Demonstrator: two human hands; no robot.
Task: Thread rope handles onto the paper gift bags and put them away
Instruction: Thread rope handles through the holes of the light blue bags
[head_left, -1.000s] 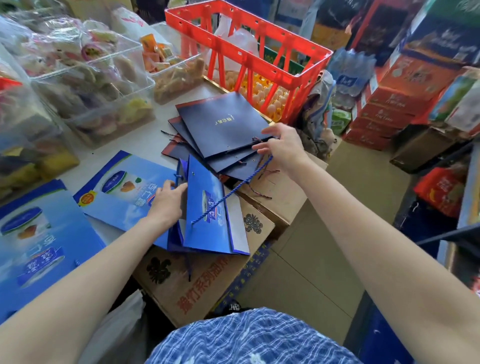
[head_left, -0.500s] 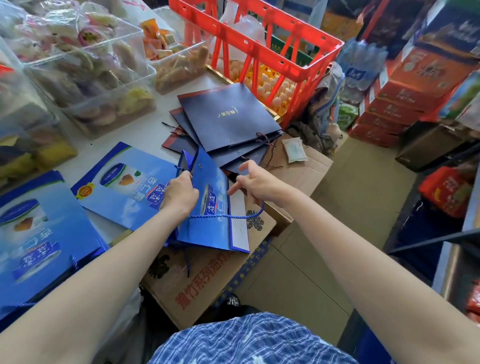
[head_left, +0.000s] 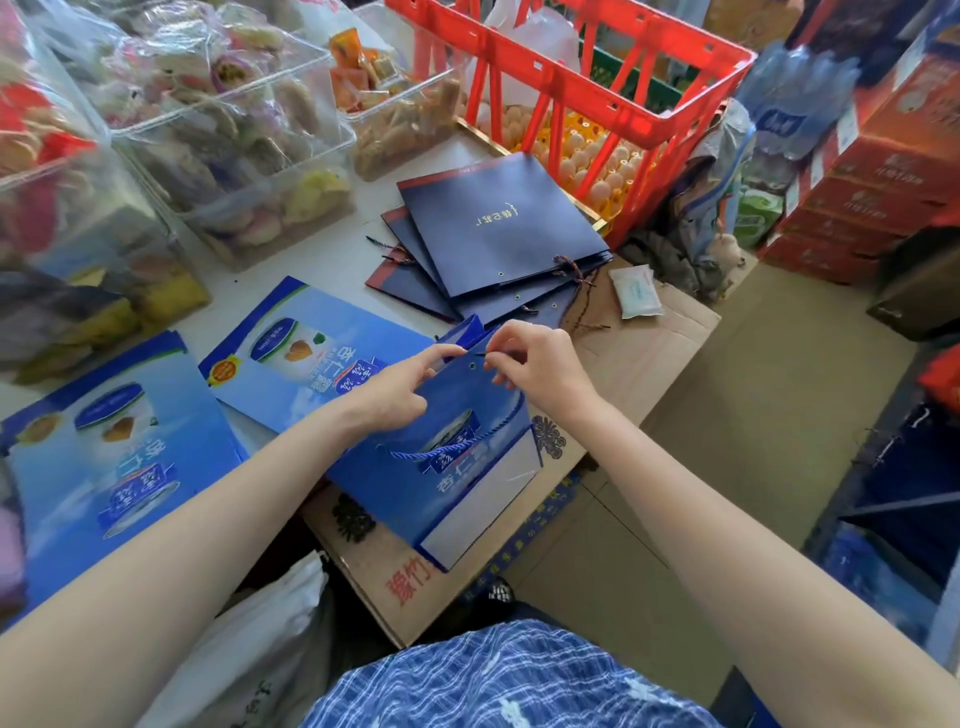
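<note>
Bag (head_left: 415, 488) on carton (head_left: 649, 353), bag stack (head_left: 498, 234) behind, crate (head_left: 597, 78) beyond, flat bags (head_left: 291, 338) left.

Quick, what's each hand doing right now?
Left hand: holding the blue gift bag by its top edge.
Right hand: pinching the blue rope's tip at the eyelet.

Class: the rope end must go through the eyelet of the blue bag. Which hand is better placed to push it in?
Right hand: it pinches the rope tip beside the eyelet; left hand holds the blue bag.
</note>
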